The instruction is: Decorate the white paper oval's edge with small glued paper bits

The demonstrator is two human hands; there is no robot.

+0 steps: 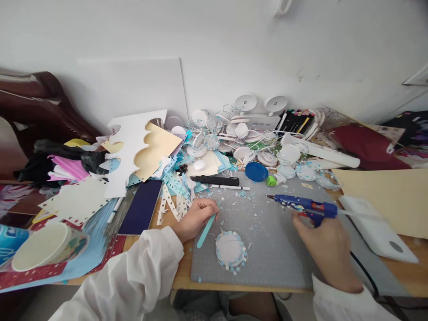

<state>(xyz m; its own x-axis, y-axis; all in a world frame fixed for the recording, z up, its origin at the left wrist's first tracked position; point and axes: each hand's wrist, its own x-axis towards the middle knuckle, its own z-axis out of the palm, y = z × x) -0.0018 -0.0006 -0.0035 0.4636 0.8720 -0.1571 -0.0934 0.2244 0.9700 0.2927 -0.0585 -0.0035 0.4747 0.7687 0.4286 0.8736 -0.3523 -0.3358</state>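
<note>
From the head camera, a round white paper disc edged with pale blue flecks lies flat on a grey cutting mat, near the mat's front edge. A thin flat teal stick slants from the left hand down toward the disc, its lower end just beside the disc's left rim. That hand is curled closed, fingers pinching the stick's upper end, knuckles resting on the mat. The right hand is wrapped around the grip of a blue hot-glue gun, whose nozzle points left, above the mat and well apart from the disc. A black cord trails from the gun toward the desk's front edge. Behind the hands lie a black marker pen and a round blue lid.
</note>
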